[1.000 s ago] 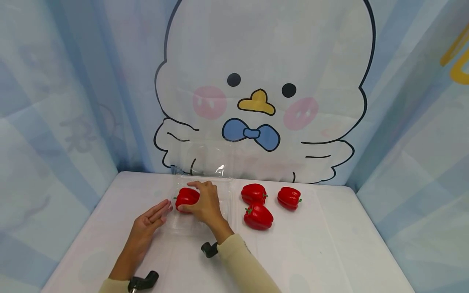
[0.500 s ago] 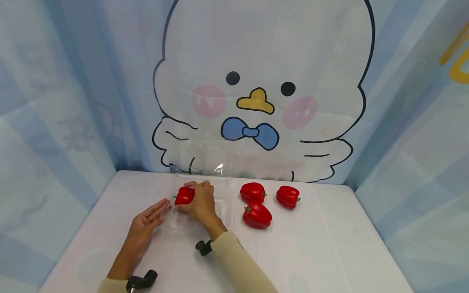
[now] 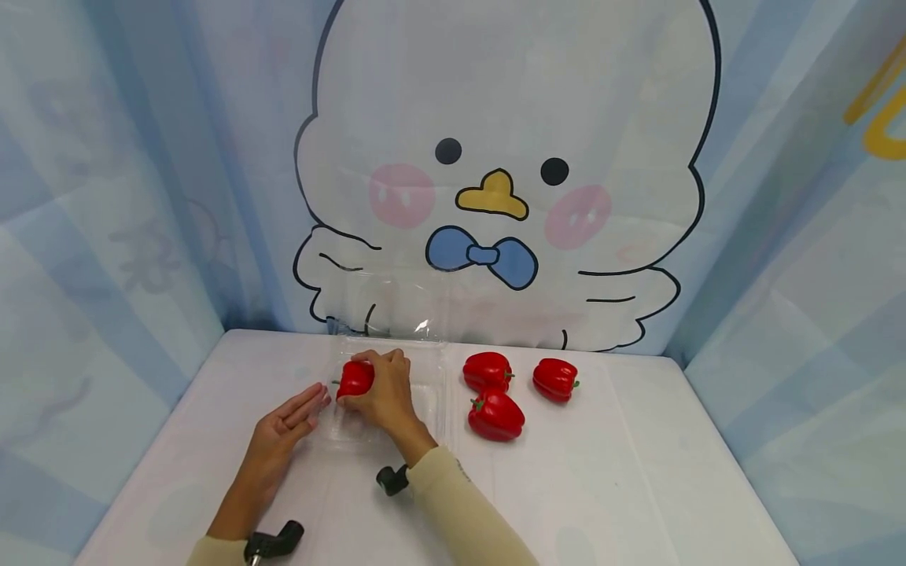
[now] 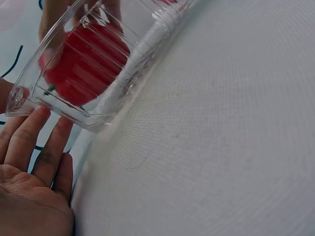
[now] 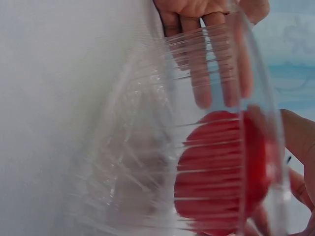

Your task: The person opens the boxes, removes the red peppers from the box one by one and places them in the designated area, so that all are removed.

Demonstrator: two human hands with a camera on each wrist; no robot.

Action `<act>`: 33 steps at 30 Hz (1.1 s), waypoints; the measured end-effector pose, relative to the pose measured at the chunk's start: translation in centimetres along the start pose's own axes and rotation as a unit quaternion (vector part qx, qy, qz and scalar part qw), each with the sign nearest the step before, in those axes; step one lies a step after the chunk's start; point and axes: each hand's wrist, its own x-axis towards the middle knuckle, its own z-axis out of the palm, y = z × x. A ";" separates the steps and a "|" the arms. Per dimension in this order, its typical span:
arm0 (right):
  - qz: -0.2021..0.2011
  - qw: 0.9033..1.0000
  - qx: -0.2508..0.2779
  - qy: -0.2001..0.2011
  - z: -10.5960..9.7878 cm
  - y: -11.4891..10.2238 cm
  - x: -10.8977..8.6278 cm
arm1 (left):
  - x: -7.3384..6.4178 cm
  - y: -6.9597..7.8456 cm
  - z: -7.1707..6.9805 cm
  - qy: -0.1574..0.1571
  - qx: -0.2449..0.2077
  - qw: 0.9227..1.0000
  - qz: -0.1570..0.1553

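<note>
My right hand [image 3: 392, 397] grips a red bell pepper [image 3: 355, 379] from above, thumb on the near side and fingers on the far side. The pepper sits inside a clear plastic clamshell container [image 3: 432, 397] at its left part, green stem pointing left. Through the ribbed wall in the left wrist view, the pepper [image 4: 91, 64] shows low in the container. My left hand [image 3: 283, 428], fingers straight and palm facing the container, has its fingertips at the container's left wall. The right wrist view shows that wall crossing in front of the pepper [image 5: 211, 172].
Right of the container, three more red bell peppers lie on the white-covered table [image 3: 637, 487]: one at the back [image 3: 488, 371], one in front of it [image 3: 497, 416], and one farther right [image 3: 555, 380]. The container's raised clear lid [image 3: 403, 306] leans toward the cartoon-printed backdrop.
My right hand has shifted slightly left with the pepper, toward the container's left wall. The left hand stays at that wall, and the other peppers lie where they were.
</note>
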 end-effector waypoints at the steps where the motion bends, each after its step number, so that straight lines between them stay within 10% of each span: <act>1: 0.000 1.000 0.003 -0.001 -0.2 -0.1 -0.1 | 0.0 0.0 0.0 -0.001 -0.001 1.000 0.003; 33: -0.063 0.994 0.071 0.053 -7.4 -0.1 -2.4 | -0.1 0.3 0.1 0.004 0.010 1.000 -0.018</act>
